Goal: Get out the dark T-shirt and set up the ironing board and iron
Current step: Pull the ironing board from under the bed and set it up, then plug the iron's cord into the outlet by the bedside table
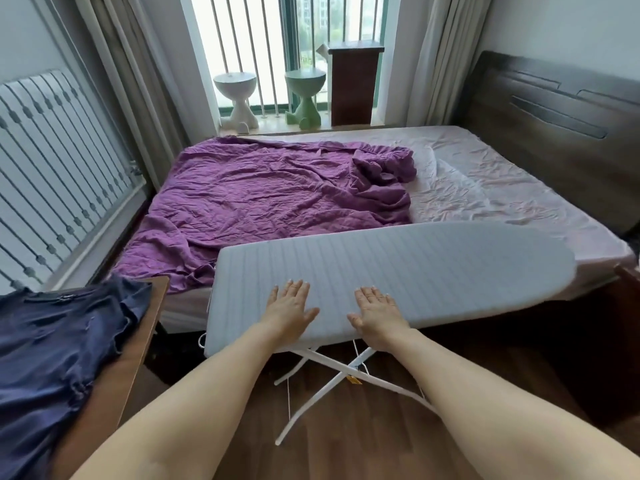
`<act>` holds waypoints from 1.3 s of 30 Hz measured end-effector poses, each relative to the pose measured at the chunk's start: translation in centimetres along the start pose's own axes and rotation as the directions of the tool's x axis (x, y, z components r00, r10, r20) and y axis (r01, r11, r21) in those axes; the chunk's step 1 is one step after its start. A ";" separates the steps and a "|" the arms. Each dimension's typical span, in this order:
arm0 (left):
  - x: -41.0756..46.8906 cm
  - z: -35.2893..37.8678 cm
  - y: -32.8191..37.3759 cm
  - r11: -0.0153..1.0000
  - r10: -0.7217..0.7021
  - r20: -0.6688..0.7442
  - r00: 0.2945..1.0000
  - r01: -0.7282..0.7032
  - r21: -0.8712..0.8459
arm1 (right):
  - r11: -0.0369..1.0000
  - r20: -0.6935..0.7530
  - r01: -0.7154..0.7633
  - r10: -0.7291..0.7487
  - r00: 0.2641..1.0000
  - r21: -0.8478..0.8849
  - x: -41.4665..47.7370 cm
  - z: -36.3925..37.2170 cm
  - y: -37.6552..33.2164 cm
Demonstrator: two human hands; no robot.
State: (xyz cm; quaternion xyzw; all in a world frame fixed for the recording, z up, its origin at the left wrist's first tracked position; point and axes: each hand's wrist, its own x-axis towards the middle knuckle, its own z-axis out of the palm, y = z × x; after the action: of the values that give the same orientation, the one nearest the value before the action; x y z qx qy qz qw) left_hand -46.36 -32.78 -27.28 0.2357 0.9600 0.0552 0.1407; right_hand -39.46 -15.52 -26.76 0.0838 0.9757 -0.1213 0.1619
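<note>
The grey striped ironing board (433, 268) stands unfolded on white crossed legs (322, 379) in front of the bed, its rounded end pointing right. My left hand (289, 306) and my right hand (375, 313) lie flat on its near edge, palms down, fingers spread, holding nothing. The dark blue T-shirt (52, 358) lies crumpled on a wooden table (138, 344) at the left, apart from both hands. No iron is visible.
A bed (502, 188) with a rumpled purple sheet (263, 202) sits just behind the board. A dark headboard (554, 126) is at right. White and green stools (304, 98) and a wooden stand (353, 84) line the window. Wood floor (363, 438) lies below.
</note>
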 end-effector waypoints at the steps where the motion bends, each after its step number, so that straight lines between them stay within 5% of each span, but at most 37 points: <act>1: -0.5 -1.0 0.3 1.000 0.003 -0.008 1.000 -0.003 -0.016 | 1.000 -0.008 -0.006 0.006 1.000 0.009 -0.7 -0.9 -0.1; 9: -3.2 -7.9 3.3 0.979 0.200 -0.071 0.977 -0.202 -0.026 | 0.998 -0.139 -0.037 0.044 0.989 0.049 -6.8 -7.5 -1.2; 19: -3.3 -12.2 6.0 0.866 0.500 -0.107 0.860 -0.496 0.057 | 0.971 -0.288 -0.202 0.230 0.930 0.126 -12.4 -9.5 -2.1; 29: -2.3 -13.7 15.4 0.678 0.734 -0.138 0.665 -0.729 0.096 | 0.890 -0.446 -0.369 0.454 0.771 0.269 -17.2 -11.4 3.3; 39: -2.2 -13.6 32.7 0.390 0.912 -0.181 0.368 -0.915 0.105 | 0.761 -0.511 -0.543 0.645 0.569 0.355 -23.8 -13.8 15.0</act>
State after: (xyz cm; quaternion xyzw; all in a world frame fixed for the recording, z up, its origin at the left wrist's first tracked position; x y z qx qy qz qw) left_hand -34.22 -5.48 -8.08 0.7183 0.6782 0.1544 -0.0133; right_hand -18.31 -0.52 -9.27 0.4540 0.8747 -0.1030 -0.1349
